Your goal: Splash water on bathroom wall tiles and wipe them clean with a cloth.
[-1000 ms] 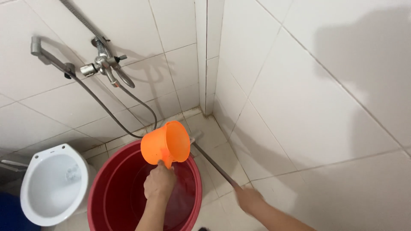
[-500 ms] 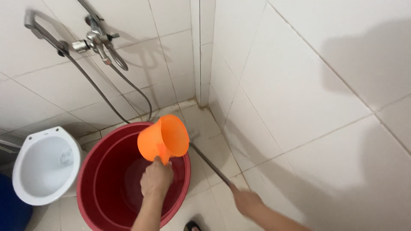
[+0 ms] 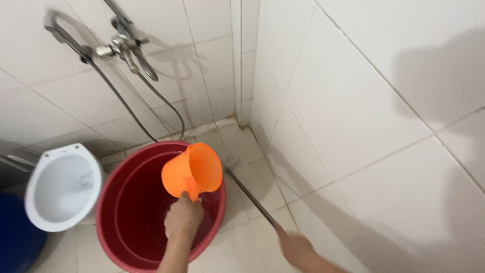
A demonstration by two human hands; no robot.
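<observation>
Gripping orange scoop (image 3: pixel 192 170) handle, left hand (image 3: pixel 183 218) below, over red bucket (image 3: pixel 121 202).

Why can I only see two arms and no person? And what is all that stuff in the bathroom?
The camera sits on the person's head and looks down, so you see only their own arms. The left hand holds an orange jug by its handle, tipped on its side above a big red bucket that stands on the tiled floor. The right hand grips a long thin stick whose far end reaches the floor near the corner. Left of the bucket is a white toilet. On the wall hangs a metal tap with a hose.
</observation>
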